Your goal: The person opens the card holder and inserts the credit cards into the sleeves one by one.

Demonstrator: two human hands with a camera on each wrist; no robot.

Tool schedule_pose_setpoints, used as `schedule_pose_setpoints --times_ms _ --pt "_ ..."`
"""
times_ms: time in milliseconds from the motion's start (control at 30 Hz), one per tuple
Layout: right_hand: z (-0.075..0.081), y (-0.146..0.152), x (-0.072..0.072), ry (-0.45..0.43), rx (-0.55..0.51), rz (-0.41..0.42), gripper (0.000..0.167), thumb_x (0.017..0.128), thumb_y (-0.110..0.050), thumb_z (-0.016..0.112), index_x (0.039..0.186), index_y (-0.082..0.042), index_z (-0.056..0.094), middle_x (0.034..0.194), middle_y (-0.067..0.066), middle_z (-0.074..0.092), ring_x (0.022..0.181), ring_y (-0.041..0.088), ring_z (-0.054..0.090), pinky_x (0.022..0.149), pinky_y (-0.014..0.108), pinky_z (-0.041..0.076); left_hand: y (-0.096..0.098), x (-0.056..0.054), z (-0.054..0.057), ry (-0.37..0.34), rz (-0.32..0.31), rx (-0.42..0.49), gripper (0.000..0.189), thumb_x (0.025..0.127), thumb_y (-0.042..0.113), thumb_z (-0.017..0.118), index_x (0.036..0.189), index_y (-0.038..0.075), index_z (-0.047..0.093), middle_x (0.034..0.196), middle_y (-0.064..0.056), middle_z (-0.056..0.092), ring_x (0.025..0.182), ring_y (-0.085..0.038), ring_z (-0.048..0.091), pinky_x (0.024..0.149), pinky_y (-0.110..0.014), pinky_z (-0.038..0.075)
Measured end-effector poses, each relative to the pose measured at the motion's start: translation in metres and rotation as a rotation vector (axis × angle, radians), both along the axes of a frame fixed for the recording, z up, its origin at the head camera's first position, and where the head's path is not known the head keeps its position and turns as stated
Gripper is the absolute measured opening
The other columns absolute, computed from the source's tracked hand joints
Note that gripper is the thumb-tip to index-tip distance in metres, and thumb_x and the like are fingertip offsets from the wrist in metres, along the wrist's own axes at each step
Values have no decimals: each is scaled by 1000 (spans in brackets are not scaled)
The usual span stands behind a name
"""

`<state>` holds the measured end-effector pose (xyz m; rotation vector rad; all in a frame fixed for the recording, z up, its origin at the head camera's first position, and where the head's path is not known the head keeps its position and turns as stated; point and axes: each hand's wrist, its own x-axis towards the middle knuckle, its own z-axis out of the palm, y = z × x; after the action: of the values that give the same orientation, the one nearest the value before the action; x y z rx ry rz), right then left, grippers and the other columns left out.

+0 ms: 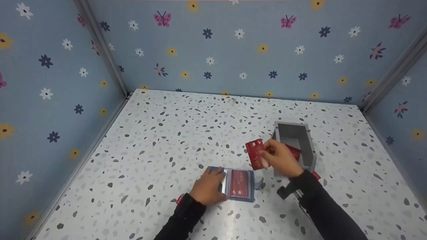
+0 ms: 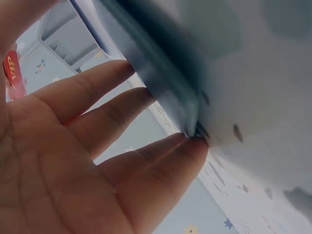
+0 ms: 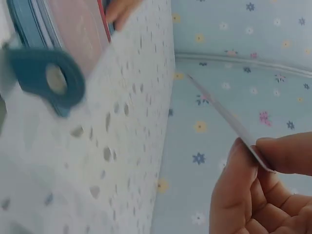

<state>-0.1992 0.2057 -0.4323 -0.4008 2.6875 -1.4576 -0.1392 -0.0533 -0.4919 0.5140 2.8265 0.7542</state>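
Observation:
My right hand (image 1: 282, 159) pinches a red VIP card (image 1: 254, 155) between thumb and fingers, above the table and left of a grey box (image 1: 313, 156). Seen edge-on in the right wrist view, the card (image 3: 226, 117) slants up from the fingertips. A blue card holder (image 1: 252, 196) lies open on the table, with another red card (image 1: 240, 183) under its clear right sleeve. My left hand (image 1: 207, 187) rests on the holder's left side and covers much of it. In the left wrist view, extended fingertips touch the holder's edge (image 2: 165, 87).
More red cards (image 1: 295, 152) lie inside the grey box, partly hidden by the right hand. A closure tab (image 1: 260, 184) sticks out from the holder's right side. Flowered panels (image 1: 227, 43) wall the speckled table (image 1: 160, 133) at the back and sides.

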Motion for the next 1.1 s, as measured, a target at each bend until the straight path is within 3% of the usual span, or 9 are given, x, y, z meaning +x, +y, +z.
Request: schedule_pose_setpoints --times_ms 167,333,633,900,1100 --pt "-25 -20 19 -29 -92 99 13 91 -8 64 92 2 55 77 8 63 65 7 54 56 19 47 0 0 0 7 2 2 77 67 22 85 136 6 56 150 -15 46 139 -52 33 104 -68 38" --pt "-37 -30 33 -48 -94 143 15 91 -11 64 92 1 55 77 7 60 64 6 52 56 19 44 1 0 1 -9 13 8 78 66 22 85 137 6 55 151 -14 44 140 -52 31 106 -68 36" --pt "-49 -22 36 -70 -61 70 15 94 -13 63 95 -1 54 89 12 67 82 15 61 71 22 50 1 -1 1 -25 24 2 79 67 22 85 139 7 54 153 -13 43 142 -50 30 108 -67 34" --pt "-58 -13 36 -105 -61 12 11 93 -9 62 93 0 54 85 10 64 77 14 56 66 23 48 1 0 1 -7 7 -10 78 68 23 85 137 5 55 151 -15 45 140 -51 33 107 -66 37" --pt "-65 -4 36 -164 -69 -32 12 94 -10 60 95 0 53 85 9 64 77 15 57 66 25 47 4 1 2 16 1 -57 77 69 23 84 137 5 55 150 -16 46 140 -50 34 115 -58 32"
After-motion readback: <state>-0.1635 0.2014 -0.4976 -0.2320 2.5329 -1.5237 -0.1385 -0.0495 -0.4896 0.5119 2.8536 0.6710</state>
